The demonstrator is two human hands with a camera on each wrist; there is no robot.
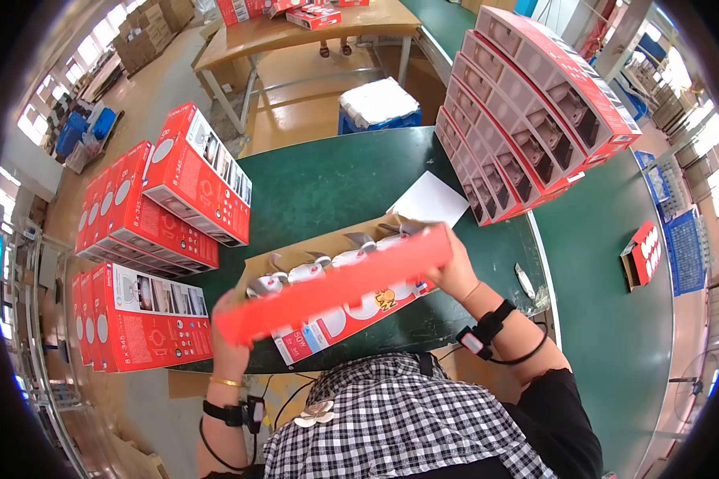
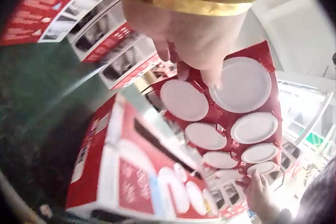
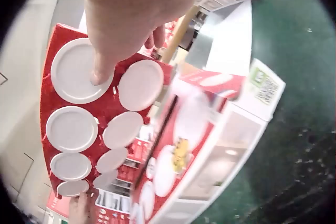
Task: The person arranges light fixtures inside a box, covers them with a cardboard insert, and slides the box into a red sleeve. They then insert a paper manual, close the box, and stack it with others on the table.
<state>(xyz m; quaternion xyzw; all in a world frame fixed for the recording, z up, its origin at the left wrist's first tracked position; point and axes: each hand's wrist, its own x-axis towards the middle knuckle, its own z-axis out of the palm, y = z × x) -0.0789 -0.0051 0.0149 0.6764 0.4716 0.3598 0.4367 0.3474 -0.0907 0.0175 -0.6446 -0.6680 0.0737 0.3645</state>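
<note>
Both hands hold a red cardboard insert (image 1: 335,289) by its two ends, over the table in front of the body. My left hand (image 1: 232,318) grips its left end; my right hand (image 1: 454,270) grips the right end, its thumb lying on a white round lamp (image 3: 79,71) in the right wrist view. Several such lamps sit in two rows in the insert's red face. On its brown cardboard side, metal spring clips (image 1: 359,239) stick up in the head view. Just below stands a red and white printed box (image 1: 327,334), partly hidden by the insert.
Red printed boxes (image 1: 200,172) stand stacked at the left, with more boxes (image 1: 148,319) nearer me. A tall box stack (image 1: 527,120) rises at the right back. White paper (image 1: 435,199) and a small white tool (image 1: 524,281) lie on the green table (image 1: 311,172). Behind it is a covered stool (image 1: 379,104).
</note>
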